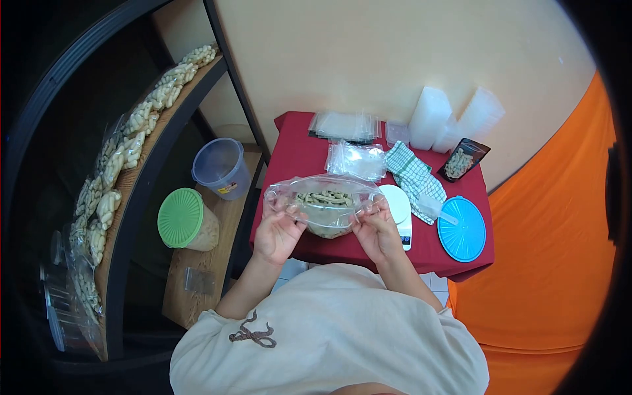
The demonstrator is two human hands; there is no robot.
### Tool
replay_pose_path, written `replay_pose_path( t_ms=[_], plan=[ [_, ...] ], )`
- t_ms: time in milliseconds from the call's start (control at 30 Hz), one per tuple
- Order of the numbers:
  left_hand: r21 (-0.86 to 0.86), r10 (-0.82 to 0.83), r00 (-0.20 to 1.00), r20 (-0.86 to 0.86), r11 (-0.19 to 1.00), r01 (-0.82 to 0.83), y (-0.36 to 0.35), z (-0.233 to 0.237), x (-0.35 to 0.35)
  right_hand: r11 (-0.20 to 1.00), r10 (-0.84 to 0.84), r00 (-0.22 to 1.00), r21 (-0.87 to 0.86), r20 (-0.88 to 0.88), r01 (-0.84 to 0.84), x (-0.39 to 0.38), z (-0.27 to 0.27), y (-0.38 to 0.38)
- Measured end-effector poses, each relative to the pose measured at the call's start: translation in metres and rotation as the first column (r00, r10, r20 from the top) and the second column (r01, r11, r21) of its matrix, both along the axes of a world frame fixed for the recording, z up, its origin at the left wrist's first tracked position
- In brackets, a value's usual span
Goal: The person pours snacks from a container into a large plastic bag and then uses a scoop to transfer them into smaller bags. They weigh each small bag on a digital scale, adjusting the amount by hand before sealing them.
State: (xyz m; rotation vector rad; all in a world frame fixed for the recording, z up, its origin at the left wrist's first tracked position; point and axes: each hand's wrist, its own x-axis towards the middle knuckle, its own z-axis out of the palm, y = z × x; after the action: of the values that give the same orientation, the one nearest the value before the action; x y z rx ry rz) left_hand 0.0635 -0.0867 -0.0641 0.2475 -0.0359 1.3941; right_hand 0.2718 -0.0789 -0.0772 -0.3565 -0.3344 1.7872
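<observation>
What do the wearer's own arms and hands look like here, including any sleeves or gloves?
The left hand and right hand are ungloved, with no watch or bracelet visible. The forearms are bare below loose, cream-coloured sleeves. The matching top has a brown, bow-like cord on its left side.

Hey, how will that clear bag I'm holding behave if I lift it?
The clear bag will probably flex and sag, since its film looks thin and see-through. It may hang bottom-heavy, with greenish pieces lying below its opening. Those slim, stick-like pieces could snap if squeezed.
</observation>
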Motion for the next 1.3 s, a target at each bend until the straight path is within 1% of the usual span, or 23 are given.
replay_pose_path(
  t_ms=[33,67,100,133,200,300,333,400,567,667,767,900,933,967,1000,1033,1067,1100,1133,1167,1200,1267,1300],
  plan=[
    [-0.074,0.085,0.977,-0.194,0.992,-0.101,-0.002,0.005,0.003,1.000,-0.004,0.996,0.020,0.085,0.002,-0.001,0.010,-0.001],
    [-0.129,0.154,0.910,-0.384,0.968,-0.218,-0.004,0.007,0.004,1.000,0.005,0.997,0.027,0.081,-0.007,-0.004,0.019,-0.002],
    [-0.063,0.157,0.903,-0.399,0.978,-0.198,-0.004,0.001,0.003,0.999,0.000,0.979,-0.034,0.203,0.007,-0.006,0.026,-0.006],
    [-0.073,0.162,0.901,-0.402,0.975,-0.208,-0.007,-0.004,0.003,0.995,0.005,0.946,-0.098,0.323,0.028,-0.009,0.027,-0.011],
    [-0.234,0.088,0.810,-0.580,0.934,-0.269,-0.011,-0.007,0.008,0.996,0.035,0.920,-0.093,0.391,0.001,-0.011,0.020,-0.015],
    [-0.361,-0.044,0.849,-0.526,0.916,-0.176,-0.018,-0.020,0.009,0.959,0.244,0.889,-0.234,0.387,-0.161,-0.016,0.017,-0.015],
    [-0.413,-0.110,0.847,-0.519,0.901,-0.136,-0.019,-0.019,0.012,0.959,0.244,0.890,-0.235,0.385,-0.161,-0.015,0.014,-0.016],
    [-0.430,-0.121,0.840,-0.528,0.892,-0.142,-0.021,-0.018,0.015,0.949,0.236,0.915,-0.279,0.328,-0.145,-0.017,0.016,-0.017],
    [-0.222,0.009,0.752,-0.659,0.953,-0.206,-0.033,-0.016,0.021,0.965,0.174,0.915,-0.248,0.363,-0.086,-0.018,0.020,-0.020],
    [-0.158,0.077,0.791,-0.606,0.964,-0.215,-0.036,-0.025,0.021,0.966,0.172,0.897,-0.250,0.407,-0.072,-0.021,0.028,-0.023],
    [-0.137,0.066,0.816,-0.574,0.975,-0.174,-0.036,-0.025,0.019,0.976,0.104,0.878,-0.218,0.468,0.001,-0.024,0.031,-0.029],
    [-0.008,0.073,0.904,-0.421,0.996,-0.084,-0.035,-0.032,0.016,0.997,-0.046,0.715,-0.006,0.698,0.071,-0.019,0.013,-0.029],
    [-0.101,0.047,0.884,-0.466,0.989,-0.106,-0.038,-0.022,0.020,0.994,-0.109,0.640,0.078,0.760,0.077,-0.016,0.008,-0.028],
    [-0.192,0.017,0.862,-0.506,0.973,-0.131,-0.039,-0.016,0.022,0.994,-0.111,0.638,0.084,0.762,0.073,-0.011,0.006,-0.027],
    [-0.185,0.024,0.865,-0.502,0.974,-0.135,-0.037,-0.021,0.022,0.997,-0.071,0.712,0.055,0.698,0.045,-0.005,0.004,-0.026],
    [-0.039,0.049,0.910,-0.412,0.997,-0.071,-0.034,-0.032,0.020,1.000,-0.028,0.780,0.028,0.626,0.014,0.001,0.003,-0.024],
    [0.114,0.056,0.947,-0.317,0.993,-0.021,-0.032,-0.043,0.017,0.999,-0.029,0.778,0.034,0.628,0.010,0.008,0.001,-0.022],
    [0.117,0.052,0.917,-0.394,0.993,-0.006,-0.030,-0.048,0.013,0.999,0.022,0.867,0.014,0.498,-0.034,0.013,0.001,-0.021],
    [0.121,0.055,0.919,-0.391,0.993,-0.008,-0.028,-0.053,0.011,0.997,0.076,0.932,-0.001,0.355,-0.080,0.016,0.002,-0.019],
    [0.153,0.024,0.931,-0.365,0.988,0.034,-0.027,-0.057,0.010,0.991,0.131,0.959,-0.043,0.253,-0.124,0.019,0.004,-0.018],
    [0.186,-0.010,0.940,-0.340,0.980,0.077,-0.026,-0.059,0.009,0.992,0.130,0.958,-0.041,0.256,-0.123,0.019,0.000,-0.018],
    [0.206,-0.036,0.935,-0.353,0.972,0.115,-0.021,-0.058,0.000,0.988,0.155,0.986,-0.001,-0.059,-0.155,0.020,-0.012,-0.015],
    [0.217,-0.033,0.919,-0.392,0.968,0.127,-0.020,-0.056,-0.003,0.986,0.096,0.994,-0.129,-0.053,-0.102,0.013,0.008,-0.018]
  ],
)
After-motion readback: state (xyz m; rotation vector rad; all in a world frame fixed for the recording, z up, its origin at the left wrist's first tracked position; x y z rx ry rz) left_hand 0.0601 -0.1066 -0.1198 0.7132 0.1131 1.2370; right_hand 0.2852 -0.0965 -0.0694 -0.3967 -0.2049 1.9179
